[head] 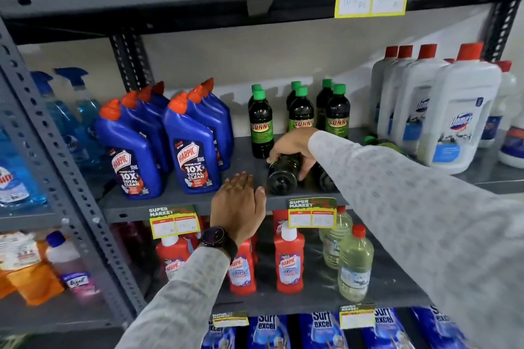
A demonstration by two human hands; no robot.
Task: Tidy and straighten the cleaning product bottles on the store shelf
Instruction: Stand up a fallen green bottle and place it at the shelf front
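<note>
On the middle grey shelf several dark Sunny bottles with green caps stand upright in rows. One dark Sunny bottle lies on its side, its base facing me, and my right hand is closed around it. A second dark bottle lies beside it under my right sleeve, and a third one lies further right near the white jugs. My left hand rests open at the shelf's front edge, fingers spread, holding nothing. Blue Harpic bottles stand to the left.
White Domex jugs with red caps stand at the right. Blue spray bottles fill the left bay. Below are red Harpic bottles and clear bottles. Yellow price tags hang on the shelf edges.
</note>
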